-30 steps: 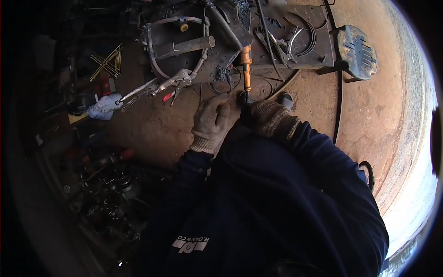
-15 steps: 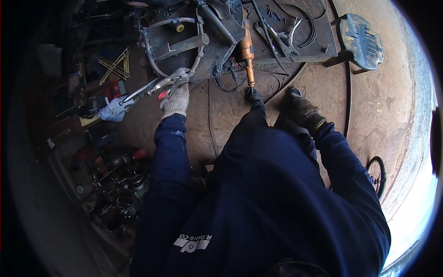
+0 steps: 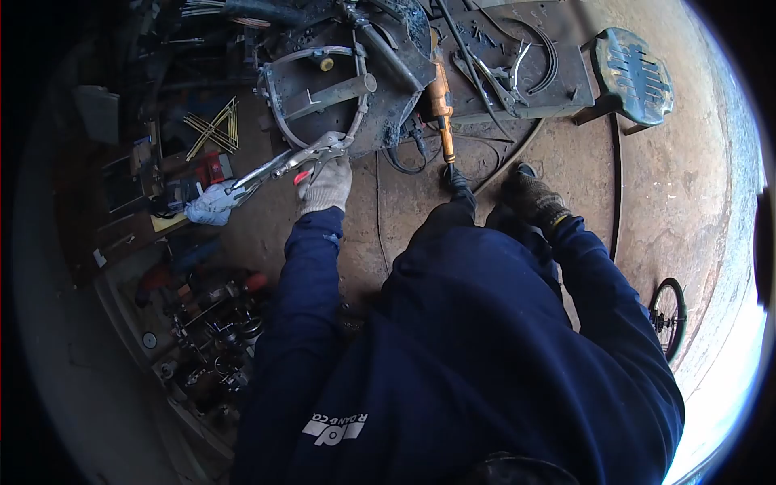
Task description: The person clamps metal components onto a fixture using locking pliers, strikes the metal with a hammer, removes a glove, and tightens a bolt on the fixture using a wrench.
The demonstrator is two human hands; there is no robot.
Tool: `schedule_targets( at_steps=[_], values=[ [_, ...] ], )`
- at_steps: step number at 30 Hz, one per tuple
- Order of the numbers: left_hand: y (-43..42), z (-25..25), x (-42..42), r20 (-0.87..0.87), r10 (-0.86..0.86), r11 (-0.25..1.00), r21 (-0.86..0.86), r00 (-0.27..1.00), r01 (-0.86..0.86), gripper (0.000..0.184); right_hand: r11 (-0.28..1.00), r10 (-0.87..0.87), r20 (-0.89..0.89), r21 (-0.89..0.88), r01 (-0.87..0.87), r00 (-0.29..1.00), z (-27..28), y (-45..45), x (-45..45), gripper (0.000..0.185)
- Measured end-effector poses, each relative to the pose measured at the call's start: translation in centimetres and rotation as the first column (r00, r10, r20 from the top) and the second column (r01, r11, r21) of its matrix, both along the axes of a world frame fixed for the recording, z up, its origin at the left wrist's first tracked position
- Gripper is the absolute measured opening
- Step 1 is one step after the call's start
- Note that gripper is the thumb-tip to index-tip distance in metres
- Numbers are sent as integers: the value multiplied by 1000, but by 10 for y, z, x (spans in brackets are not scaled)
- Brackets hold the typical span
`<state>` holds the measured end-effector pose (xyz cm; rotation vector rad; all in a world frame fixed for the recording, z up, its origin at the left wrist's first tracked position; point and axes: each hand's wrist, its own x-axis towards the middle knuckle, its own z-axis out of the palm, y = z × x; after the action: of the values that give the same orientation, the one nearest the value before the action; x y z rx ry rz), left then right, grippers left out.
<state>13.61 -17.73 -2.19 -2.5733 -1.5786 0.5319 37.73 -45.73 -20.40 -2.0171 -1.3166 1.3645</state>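
My left hand (image 3: 326, 186) is closed on the pliers (image 3: 294, 162), slanting near-left to far-right by the ring (image 3: 276, 105); my right (image 3: 535, 200) lies farther right, half-curled, contents undetermined.

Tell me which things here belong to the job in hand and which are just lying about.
Seemingly part of the job:
silver metal pliers with a red lever, held in the gloved left hand
round grey metal ring, by the pliers

Probably just lying or standing about:
green plastic stool
crossed thin yellow rods
black-tyred spoked wheel
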Motion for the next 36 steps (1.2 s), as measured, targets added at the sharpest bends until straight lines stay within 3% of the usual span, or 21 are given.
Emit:
schedule_targets(
  at_steps=[3, 5, 9, 10, 12, 14, 16, 18, 19, 21, 23, 24, 25, 26, 27, 28, 29, 30, 31, 34, 36],
  values=[
    [1, -15, -11, 31, -99, 991, 99, 995, 95, 40, 998, -3, -13, 60, 3, 1000, -18, 7, 0, 33],
    [-3, -20, -13, -13, -96, 980, 175, 995, 97, 45, 992, 102, 45, 68, -105, 994, -15, 17, 2, 35],
    [-16, -4, -1, 23, 34, 984, 176, 999, -38, 50, 997, 82, 51, -10, -82, 995, -10, 24, 5, 36],
    [-9, -17, -15, 1, -60, 972, 228, 998, 58, 39, 978, 39, 12, 207, -40, 999, -6, 27, 7, 37],
    [5, -37, -40, 16, -265, 923, 292, 964, 249, 29, 972, -203, -238, 64, 224, 950, -3, 42, 8, 41],
    [10, -39, -47, 21, -277, 926, 274, 961, 261, 30, 963, -241, -238, 61, 262, 941, -6, 58, 14, 39],
    [15, -37, -47, 150, -113, 980, 178, 982, 86, 38, 953, -277, -245, 52, 298, 929, -23, 60, 8, 37],
    [17, -16, -37, 121, -32, 997, 74, 992, 23, 50, 853, -505, -432, -116, 510, 747, -46, 55, -1, 43],
    [16, -5, -29, 101, 43, 999, -14, 994, -42, 62, 850, -511, -440, -129, 511, 738, -56, 48, -11, 43],
    [14, -3, -25, 164, -32, 999, 11, 986, 30, 58, 804, -576, -425, -139, 578, 698, -74, 26, -37, 37],
    [14, -10, -29, 330, -4, 1000, 3, 944, 3, 46, 798, -600, -470, -300, 522, 647, -104, 1, -69, 34],
    [16, -13, -32, 372, -189, 982, 83, 909, 170, 37, 772, -633, -420, -281, 570, 650, -133, -16, -94, 35],
    [16, -13, -31, 366, -206, 978, 98, 908, 183, 37, 790, -613, -362, -297, 536, 703, -141, -27, -111, 36],
    [12, -11, -28, 396, -261, 963, 166, 880, 211, 34, 850, -526, -273, -129, 511, 806, -154, -41, -130, 36],
    [11, -15, -28, 424, -316, 943, 235, 849, 234, 30, 764, -632, -385, -455, 457, 673, -114, -32, -131, 40],
    [17, -23, -34, 555, -296, 955, 187, 777, 231, 31, 758, -641, -310, -404, 512, 703, -132, -45, -159, 34],
    [17, -25, -35, 550, -306, 951, 201, 777, 233, 31, 787, -601, -333, -408, 464, 727, -146, -58, -176, 37],
    [15, -22, -33, 565, -173, 984, 135, 807, 117, 31, 835, -534, -247, -303, 459, 809, -152, -66, -192, 37],
    [18, -22, -37, 553, -164, 985, 142, 817, 101, 32, 878, -466, -149, -202, 434, 872, -157, -72, -207, 37],
    [20, -20, -42, 455, -177, 978, 184, 873, 102, 33, 857, -494, -245, -300, 419, 834, -182, -82, -228, 37],
    [4, -12, -29, 619, 100, 994, -24, 779, -109, 31, 808, -578, -309, -346, 476, 756, -193, -84, -238, 35]
  ],
)
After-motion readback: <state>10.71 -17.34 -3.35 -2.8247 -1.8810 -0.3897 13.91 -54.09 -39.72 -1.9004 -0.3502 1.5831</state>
